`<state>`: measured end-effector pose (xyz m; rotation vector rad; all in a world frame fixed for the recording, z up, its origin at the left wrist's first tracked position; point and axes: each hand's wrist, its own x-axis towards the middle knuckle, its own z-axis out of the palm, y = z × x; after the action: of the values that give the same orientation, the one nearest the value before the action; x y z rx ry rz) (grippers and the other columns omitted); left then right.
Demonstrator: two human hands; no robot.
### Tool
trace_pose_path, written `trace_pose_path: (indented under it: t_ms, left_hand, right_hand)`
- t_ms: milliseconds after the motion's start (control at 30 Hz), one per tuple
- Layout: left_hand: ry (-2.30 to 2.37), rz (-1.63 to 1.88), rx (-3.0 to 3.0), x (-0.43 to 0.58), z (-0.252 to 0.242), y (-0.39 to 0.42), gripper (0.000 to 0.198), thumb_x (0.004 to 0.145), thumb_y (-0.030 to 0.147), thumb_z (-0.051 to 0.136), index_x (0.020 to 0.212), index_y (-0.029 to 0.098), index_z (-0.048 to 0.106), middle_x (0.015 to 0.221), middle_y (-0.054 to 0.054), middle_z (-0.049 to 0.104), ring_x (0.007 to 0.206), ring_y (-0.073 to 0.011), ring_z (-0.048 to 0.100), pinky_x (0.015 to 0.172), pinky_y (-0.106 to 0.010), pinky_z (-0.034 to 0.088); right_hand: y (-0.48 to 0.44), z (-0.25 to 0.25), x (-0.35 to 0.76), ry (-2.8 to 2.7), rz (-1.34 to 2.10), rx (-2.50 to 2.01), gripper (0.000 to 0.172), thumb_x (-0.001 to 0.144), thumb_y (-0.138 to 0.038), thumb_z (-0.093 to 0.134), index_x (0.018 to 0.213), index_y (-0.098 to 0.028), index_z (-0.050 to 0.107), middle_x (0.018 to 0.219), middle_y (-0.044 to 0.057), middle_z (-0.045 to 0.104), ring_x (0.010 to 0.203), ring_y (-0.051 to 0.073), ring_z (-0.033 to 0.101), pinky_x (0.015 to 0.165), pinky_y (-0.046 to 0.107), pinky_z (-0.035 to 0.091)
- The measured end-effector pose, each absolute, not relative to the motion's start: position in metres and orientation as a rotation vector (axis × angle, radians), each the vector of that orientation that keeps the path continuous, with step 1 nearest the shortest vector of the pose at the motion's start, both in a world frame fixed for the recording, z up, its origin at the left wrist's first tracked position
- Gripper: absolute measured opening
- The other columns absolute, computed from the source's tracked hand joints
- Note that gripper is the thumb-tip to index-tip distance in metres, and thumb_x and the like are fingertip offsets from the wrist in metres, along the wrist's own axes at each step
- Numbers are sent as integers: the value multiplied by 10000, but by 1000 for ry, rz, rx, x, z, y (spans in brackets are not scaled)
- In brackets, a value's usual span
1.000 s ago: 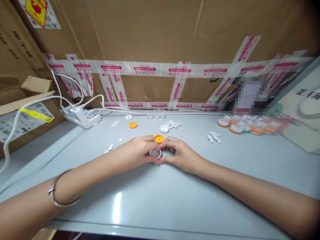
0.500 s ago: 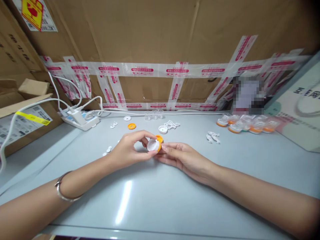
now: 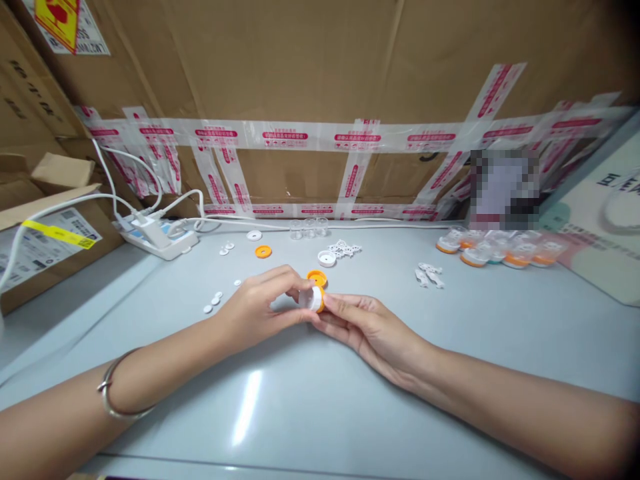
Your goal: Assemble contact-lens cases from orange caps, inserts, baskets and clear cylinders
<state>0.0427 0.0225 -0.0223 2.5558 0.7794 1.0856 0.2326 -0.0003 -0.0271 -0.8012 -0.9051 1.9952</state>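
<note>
Between my two hands is a small round clear-domed capsule [image 3: 315,300] with a white ring and an orange base. It is tilted onto its side, the clear part toward the left. My left hand [image 3: 265,303] is closed on the clear and white side with thumb and fingers. My right hand [image 3: 375,330] pinches the orange side, its other fingers curled beneath. Just behind the capsule lies an orange cap [image 3: 317,277] on the table. Farther back are a white cap [image 3: 327,259] and lacy white plastic pieces [image 3: 345,249].
Another orange ring [image 3: 263,251], a white ring [image 3: 254,235], small white discs [image 3: 215,301] and clear cups [image 3: 309,229] lie about. Right are white pieces [image 3: 429,275] and several domed capsules [image 3: 517,255]. A power strip [image 3: 160,241] with cables stands left; a large taped carton [image 3: 300,67] backs the table.
The capsule has turned more side-on, so its white ring shows more. Both hands sit slightly lower in the view, still on the capsule. The view itself has shifted a little.
</note>
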Motion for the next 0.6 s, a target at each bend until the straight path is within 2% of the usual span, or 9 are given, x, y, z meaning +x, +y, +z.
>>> trace_pose_path:
  t_ms: [167,367,600]
  left_hand:
    - [909,1019,2549,44,-18,15,149,790,255,637,840,155,539,748,-13,572,684,-110,566,653,-229,477]
    - [895,932,2651,42,-18,12,132,852,225,548,974,180,526,951,-64,582,880,-151,588,791,-281,491]
    - [803,917,2646,40,-19,15,128,853,174,540,979,191,530,1007,-66,561,949,-143,571,835,-261,474]
  right_hand:
    - [-2,-26,231,-990,1945,-815,181,762,-298,651,827,-149,732,851,43,708,866,124,641,968,303,430]
    - [0,-28,232,-1030,1946,-828,235,752,-355,654,844,-152,727,854,50,708,874,140,645,971,340,419]
    - [2,-29,232,-1002,1963,-852,228,754,-347,656,835,-146,726,854,62,716,871,146,655,959,330,423]
